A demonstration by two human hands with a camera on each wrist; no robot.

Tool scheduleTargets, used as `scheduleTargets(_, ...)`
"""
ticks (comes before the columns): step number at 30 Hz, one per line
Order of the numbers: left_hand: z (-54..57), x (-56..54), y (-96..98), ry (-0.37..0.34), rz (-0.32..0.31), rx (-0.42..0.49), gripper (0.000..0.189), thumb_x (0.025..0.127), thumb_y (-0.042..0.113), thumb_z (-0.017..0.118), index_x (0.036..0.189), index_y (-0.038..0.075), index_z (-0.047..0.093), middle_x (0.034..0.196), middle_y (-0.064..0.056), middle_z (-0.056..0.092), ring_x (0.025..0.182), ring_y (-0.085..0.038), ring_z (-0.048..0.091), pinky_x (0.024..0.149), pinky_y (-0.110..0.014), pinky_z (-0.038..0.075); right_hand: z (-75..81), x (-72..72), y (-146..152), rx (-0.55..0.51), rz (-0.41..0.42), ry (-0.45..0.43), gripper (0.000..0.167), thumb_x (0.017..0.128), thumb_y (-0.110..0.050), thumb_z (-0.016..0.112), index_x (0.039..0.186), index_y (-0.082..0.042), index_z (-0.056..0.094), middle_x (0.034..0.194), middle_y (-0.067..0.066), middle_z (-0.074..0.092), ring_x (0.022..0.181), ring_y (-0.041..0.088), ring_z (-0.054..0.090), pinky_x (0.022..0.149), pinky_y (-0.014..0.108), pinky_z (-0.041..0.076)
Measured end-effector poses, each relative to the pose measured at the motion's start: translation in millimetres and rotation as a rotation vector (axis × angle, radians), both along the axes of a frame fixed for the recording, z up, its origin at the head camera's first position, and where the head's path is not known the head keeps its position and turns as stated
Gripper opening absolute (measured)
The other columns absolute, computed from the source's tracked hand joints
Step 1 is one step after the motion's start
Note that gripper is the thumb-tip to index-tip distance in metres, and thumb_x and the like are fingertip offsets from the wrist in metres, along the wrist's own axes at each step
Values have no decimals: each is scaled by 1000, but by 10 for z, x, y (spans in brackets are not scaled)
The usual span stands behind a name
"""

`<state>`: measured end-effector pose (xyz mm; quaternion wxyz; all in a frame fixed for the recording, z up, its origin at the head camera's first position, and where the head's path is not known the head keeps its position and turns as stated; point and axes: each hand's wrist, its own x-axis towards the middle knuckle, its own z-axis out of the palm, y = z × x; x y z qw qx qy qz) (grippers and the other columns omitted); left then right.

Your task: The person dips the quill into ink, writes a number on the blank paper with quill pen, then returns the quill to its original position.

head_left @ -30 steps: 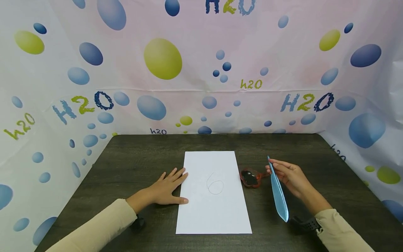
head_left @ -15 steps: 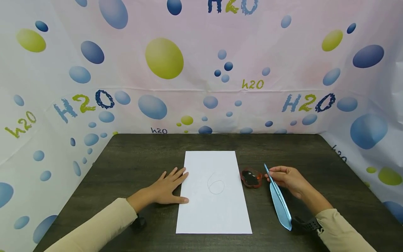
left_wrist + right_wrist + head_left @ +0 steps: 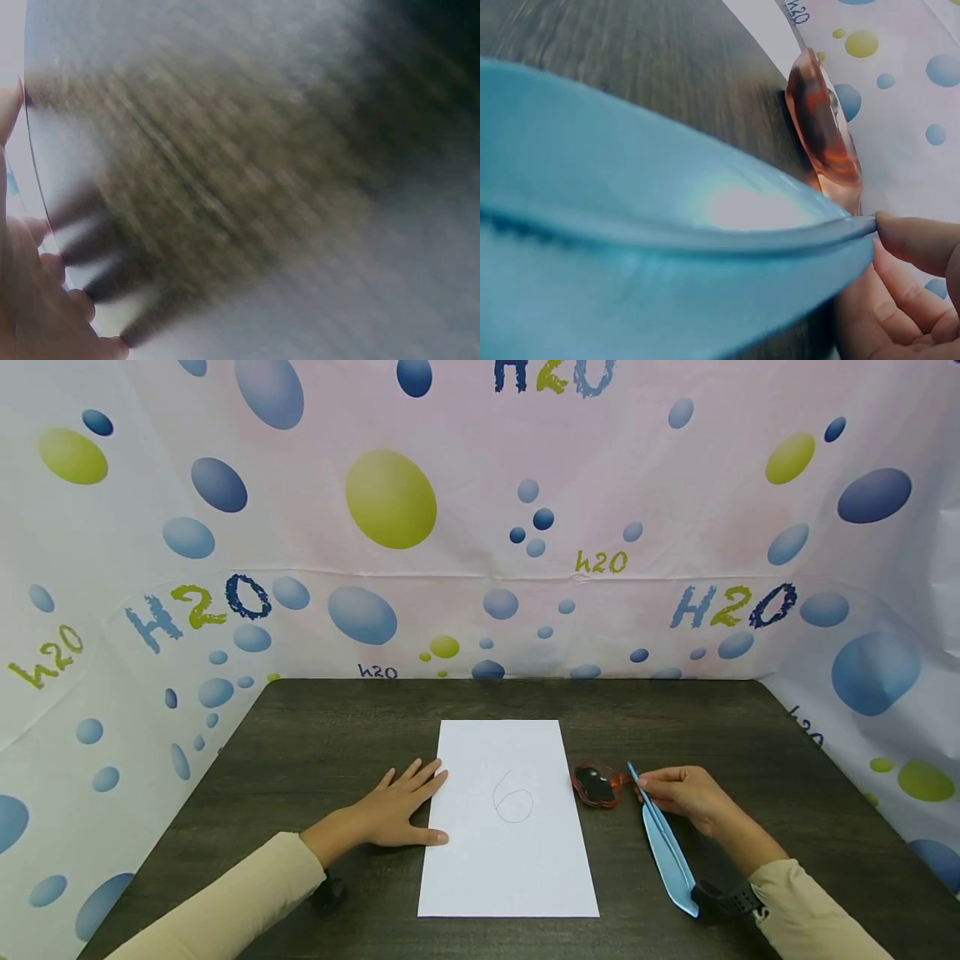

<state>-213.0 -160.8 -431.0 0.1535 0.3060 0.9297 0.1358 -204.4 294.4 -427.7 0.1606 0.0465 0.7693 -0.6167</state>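
Observation:
A white sheet of paper [image 3: 507,868] with a handwritten 6 lies on the dark table. My left hand [image 3: 397,810] rests palm down with spread fingers, fingertips and thumb on the sheet's left edge. To the right, my right hand [image 3: 686,793] pinches the far end of a light-blue, glossy, flat pouch [image 3: 667,852] between thumb and fingers. The pouch stands on edge, its near end slanting toward me. In the right wrist view the pouch [image 3: 630,165] fills much of the frame, with a dark toothed line along it. Orange-framed sunglasses [image 3: 597,783] lie between paper and pouch.
The dark wood-grain table [image 3: 337,718] ends at a white backdrop [image 3: 450,410] printed with blue and green spots. A dark strap [image 3: 727,897] is on my right wrist. The left wrist view is mostly blurred tabletop.
My right hand has lowered slightly, and the pouch has tilted and come down, its near end shifting toward me and right. The left hand and paper have stayed put.

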Motion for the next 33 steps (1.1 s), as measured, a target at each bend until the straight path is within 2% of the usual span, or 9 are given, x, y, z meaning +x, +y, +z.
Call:
scheduleTargets(6,4,-2,-4,-1,-5,1,93,86,66,55,155,17,18,161,-6,8,147,-36,5,111,-66,5,28,30,-43,118,-6,26,34,93,-14,64,112,14,64,93,-2,69,81,4,64,74,25,56)
scheduleTargets(12,11,4,-4,-5,-8,-1,93,86,66,55,155,17,18,161,-7,8,147,-36,5,111,-67,5,56,54,-68,214,12,68,35,93,-17,64,112,13,65,106,10,68,89,10,65,77,29,56)
scheduleTargets(17,14,7,-9,-7,-6,-1,94,86,67,55,155,17,18,162,-7,7,147,-36,4,111,-66,5,47,55,-87,237,2,96,33,93,-15,64,109,13,66,110,16,67,91,14,66,76,30,57)
scheduleTargets(24,25,19,-9,-9,-5,2,93,86,66,55,155,16,17,161,-7,7,147,-37,4,111,-67,4,32,42,-119,263,-28,124,29,91,-11,65,105,14,67,103,15,70,84,12,67,72,29,57)
scheduleTargets(33,32,26,-1,-10,-24,2,94,87,66,54,155,14,16,161,-8,5,146,-39,2,110,-68,3,52,46,-114,278,-25,117,31,93,-12,64,109,14,65,102,15,70,88,17,68,74,31,57)
